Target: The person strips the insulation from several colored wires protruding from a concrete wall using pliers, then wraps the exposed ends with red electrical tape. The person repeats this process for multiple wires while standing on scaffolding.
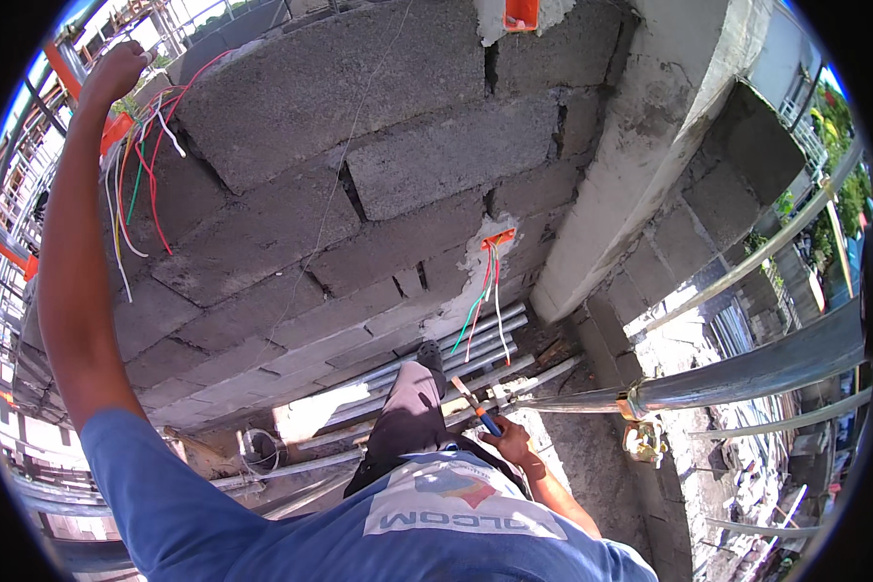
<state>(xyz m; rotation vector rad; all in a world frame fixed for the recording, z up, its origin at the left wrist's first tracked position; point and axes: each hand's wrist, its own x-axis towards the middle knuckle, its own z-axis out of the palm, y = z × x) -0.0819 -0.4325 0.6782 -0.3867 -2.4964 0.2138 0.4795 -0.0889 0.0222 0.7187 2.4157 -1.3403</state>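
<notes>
A: Block wall [407,165], bare and unplastered, grey conduits [456,364] along its foot, steel rails [747,369] to the right. Where do the hands sit?

B: Left hand [114,70] is raised high, fist closed on the upper wires [141,165]; coloured strands hang loose from an orange box [116,128] set in the wall. Right hand [509,441] is low by the leg, fingers wrapped round a blue-handled tool [475,405]; its tip is too small to identify.

A: Progress?

B: Judged partial. Lower box [499,238] already has red, green and white wires dangling out. Upper bundle is through but untrimmed and unconnected. A third box [521,12] at the top edge shows no wires.

A: Remaining?

B: Probably terminating both bundles; no fittings are mounted.
</notes>
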